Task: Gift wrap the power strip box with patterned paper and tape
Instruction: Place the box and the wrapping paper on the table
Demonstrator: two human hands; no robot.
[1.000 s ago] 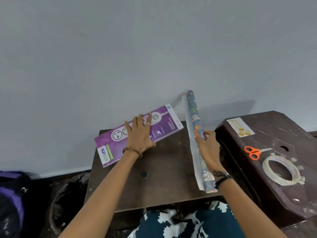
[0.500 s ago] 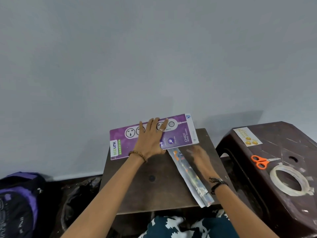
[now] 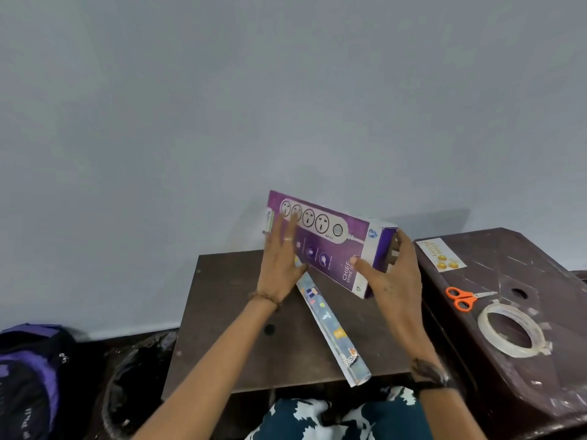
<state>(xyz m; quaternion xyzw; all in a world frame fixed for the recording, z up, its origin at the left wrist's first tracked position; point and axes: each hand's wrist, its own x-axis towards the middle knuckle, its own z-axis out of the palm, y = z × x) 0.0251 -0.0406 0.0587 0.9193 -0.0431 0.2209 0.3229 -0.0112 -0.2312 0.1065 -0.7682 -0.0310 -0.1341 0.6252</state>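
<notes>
The purple power strip box (image 3: 330, 242) is up off the table (image 3: 228, 344), between both hands. The right hand (image 3: 390, 274) grips its end. The left hand (image 3: 282, 265) lies flat against its front, fingers straight.

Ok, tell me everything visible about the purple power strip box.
The long, flat purple cardboard power strip box shows a printed white four-socket strip and white ends. It is tilted above the dark brown table. The right hand grips its right end; the left hand, blurred, lies against its left part with straight fingers.
</notes>
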